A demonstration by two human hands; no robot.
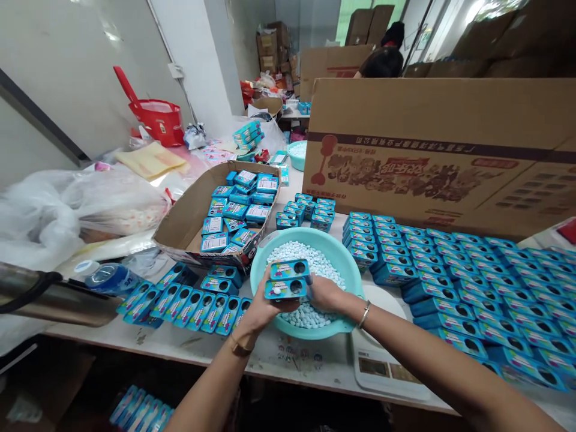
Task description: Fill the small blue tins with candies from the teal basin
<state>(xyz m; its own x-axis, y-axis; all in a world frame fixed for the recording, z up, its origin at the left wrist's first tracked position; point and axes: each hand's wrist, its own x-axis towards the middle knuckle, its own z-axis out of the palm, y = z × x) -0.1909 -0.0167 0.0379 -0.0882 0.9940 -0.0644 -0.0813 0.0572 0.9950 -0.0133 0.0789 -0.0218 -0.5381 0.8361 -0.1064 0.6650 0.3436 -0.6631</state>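
My left hand (pixel 260 311) is closed around two small blue boxes (pixel 288 269), held one against the other above the turquoise basin (pixel 351 258). Each box shows a round dark opening on top; a few white pellets lie on the nearer one. Small white pellets (pixel 310 315) fill much of the basin. Down among them, just right of the held boxes, is my right hand (pixel 324 294), its fingers curled and partly hidden; what they grip does not show.
Right of the basin, rows of blue boxes (pixel 450 282) stand beside a white scale (pixel 387 375). More line the table's left front (pixel 193 309). A cut-down carton (pixel 189 222) holds loose boxes. Behind stands a big cardboard box (pixel 405 108), with a person (pixel 382 60) beyond it.
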